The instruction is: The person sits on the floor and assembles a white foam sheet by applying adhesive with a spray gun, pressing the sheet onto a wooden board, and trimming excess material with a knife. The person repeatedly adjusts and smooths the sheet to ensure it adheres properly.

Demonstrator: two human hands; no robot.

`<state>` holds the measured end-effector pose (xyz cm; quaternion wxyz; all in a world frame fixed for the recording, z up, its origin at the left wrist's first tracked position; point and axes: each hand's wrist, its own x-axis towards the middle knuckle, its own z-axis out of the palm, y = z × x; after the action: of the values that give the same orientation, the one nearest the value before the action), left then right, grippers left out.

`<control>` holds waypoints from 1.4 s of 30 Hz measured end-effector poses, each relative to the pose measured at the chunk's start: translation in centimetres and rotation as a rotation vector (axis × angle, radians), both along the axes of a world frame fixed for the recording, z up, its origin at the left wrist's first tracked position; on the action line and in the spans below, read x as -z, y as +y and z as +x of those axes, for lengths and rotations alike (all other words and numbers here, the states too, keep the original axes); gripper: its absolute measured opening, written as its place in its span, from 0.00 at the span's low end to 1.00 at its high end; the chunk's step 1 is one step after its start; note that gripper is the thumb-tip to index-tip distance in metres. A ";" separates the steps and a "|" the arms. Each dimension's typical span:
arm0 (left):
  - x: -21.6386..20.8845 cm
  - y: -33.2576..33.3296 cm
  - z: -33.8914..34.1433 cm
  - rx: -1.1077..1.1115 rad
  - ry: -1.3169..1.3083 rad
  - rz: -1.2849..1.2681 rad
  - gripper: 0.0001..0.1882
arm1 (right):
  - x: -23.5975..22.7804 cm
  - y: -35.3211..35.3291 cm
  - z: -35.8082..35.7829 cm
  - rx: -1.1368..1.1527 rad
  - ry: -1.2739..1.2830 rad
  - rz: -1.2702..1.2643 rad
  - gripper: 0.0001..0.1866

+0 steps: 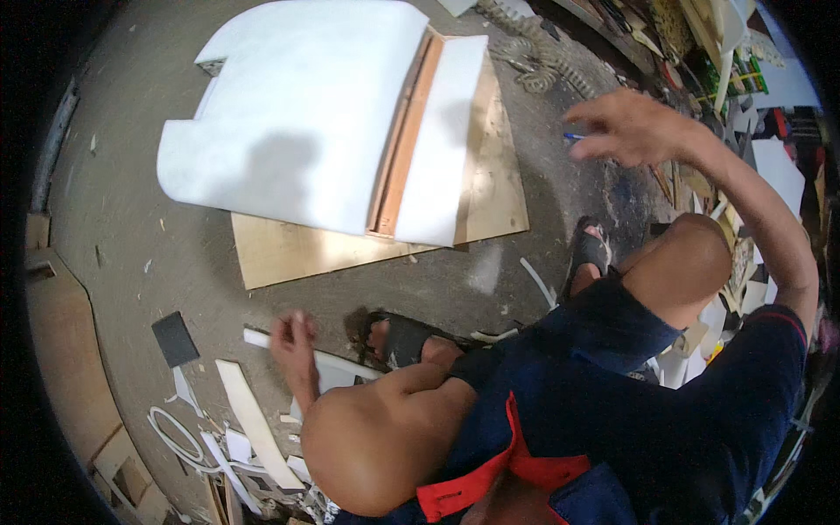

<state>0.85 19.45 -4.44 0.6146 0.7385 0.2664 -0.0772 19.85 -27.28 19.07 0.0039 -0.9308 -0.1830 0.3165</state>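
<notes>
In front of me lies a large white foam-covered panel (306,105) with rounded corners and a notch in its left side. Along its right part runs an open brown wooden channel (404,140), with a narrower white foam strip (442,144) beyond it. My right hand (626,131) is raised to the right of the panel, slightly blurred; a slim blue pen (573,136) pokes out between its thumb and fingers. By my left knee, my left hand (295,346) hangs with loosely bent fingers, apparently with nothing in them, above a white offcut (341,366).
Under the panel is a thin plywood sheet (289,254) on the grey floor. Foam strips (254,420), a dark square pad (175,339) and a white tubing loop (175,437) lie at lower left. Coiled hose (538,57) and piled scraps fill the right. Wooden boards (70,341) line the left.
</notes>
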 end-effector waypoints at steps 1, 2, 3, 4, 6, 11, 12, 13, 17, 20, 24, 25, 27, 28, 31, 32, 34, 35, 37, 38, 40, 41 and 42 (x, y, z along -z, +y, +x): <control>-0.2 0.1 2.1 -0.018 0.021 0.085 0.12 | -0.3 -3.4 -0.6 0.107 -0.087 -0.002 0.28; -0.6 -0.2 3.8 0.043 -0.120 0.095 0.12 | -0.7 -7.0 -1.3 0.341 -0.063 0.004 0.26; -1.2 -0.5 5.2 0.082 -0.209 0.125 0.12 | 0.0 -10.4 -2.2 0.508 -0.076 0.044 0.24; -1.9 -1.2 6.0 0.136 -0.220 0.136 0.12 | 0.8 -14.0 -3.1 0.521 -0.120 0.011 0.22; -3.2 -3.6 7.2 0.250 -0.323 0.129 0.12 | 4.2 -20.7 -6.6 0.533 -0.336 0.071 0.19; -6.7 -11.7 10.3 0.754 -0.246 0.393 0.15 | 16.9 -36.1 -15.8 1.017 -0.472 0.136 0.25; -7.4 -13.6 11.1 0.787 -0.223 0.385 0.15 | 18.8 -39.2 -16.8 1.179 -0.437 0.021 0.28; -8.4 -14.9 12.0 0.803 -0.185 0.387 0.15 | 20.4 -42.0 -16.8 1.342 -0.324 -0.019 0.32; -10.1 -19.0 15.5 0.813 0.004 0.598 0.15 | 24.2 -48.7 -12.7 1.325 -0.632 0.158 0.43; -9.6 -20.6 14.9 0.780 0.003 0.369 0.22 | 25.0 -51.6 -6.9 1.365 -0.563 0.841 0.34; -8.8 -23.3 11.3 0.726 0.322 0.271 0.26 | 27.3 -56.6 -1.3 1.300 -0.846 0.731 0.33; -8.6 -24.1 10.0 0.716 0.355 0.259 0.27 | 28.3 -57.8 -0.6 1.343 -0.906 0.639 0.31; -8.7 -25.3 7.8 0.722 0.522 0.243 0.31 | 29.8 -59.8 0.6 1.326 -0.863 0.892 0.31; -8.9 -25.8 6.8 0.683 0.576 0.163 0.33 | 30.2 -60.5 0.9 1.296 -0.854 1.033 0.31; -8.9 -27.3 4.2 0.781 0.494 0.173 0.34 | 29.6 -61.2 1.5 1.280 -0.979 0.683 0.31; -8.6 -27.6 3.6 0.784 0.499 0.169 0.34 | 28.4 -60.9 1.7 1.258 -0.987 0.650 0.29; -8.3 -27.9 2.6 0.735 0.502 0.135 0.34 | 25.3 -59.2 1.4 1.238 -0.908 0.851 0.26; -7.7 -27.9 2.3 0.694 0.499 0.102 0.34 | 23.1 -58.1 1.0 1.124 -0.931 0.799 0.24; -6.1 -27.7 2.0 0.673 0.453 0.124 0.34 | 18.6 -54.9 -0.2 1.000 -0.906 0.750 0.22; -5.0 -27.6 1.8 0.640 0.413 0.181 0.35 | 16.5 -52.9 -1.1 0.986 -0.867 0.753 0.22; -2.5 -27.5 1.5 0.566 0.367 0.317 0.39 | 13.5 -47.8 -2.9 0.802 -0.726 0.933 0.21; -1.2 -27.5 1.1 0.510 0.320 0.316 0.39 | 12.5 -44.9 -3.4 0.674 -0.622 1.044 0.20; 0.3 -27.8 0.6 0.452 0.293 0.320 0.39 | 12.1 -41.7 -3.9 0.636 -0.535 1.107 0.19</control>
<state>1.40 -8.32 -4.72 0.4129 0.8473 0.1899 -0.2747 15.97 -69.01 6.98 0.5257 -0.8463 -0.0306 -0.0807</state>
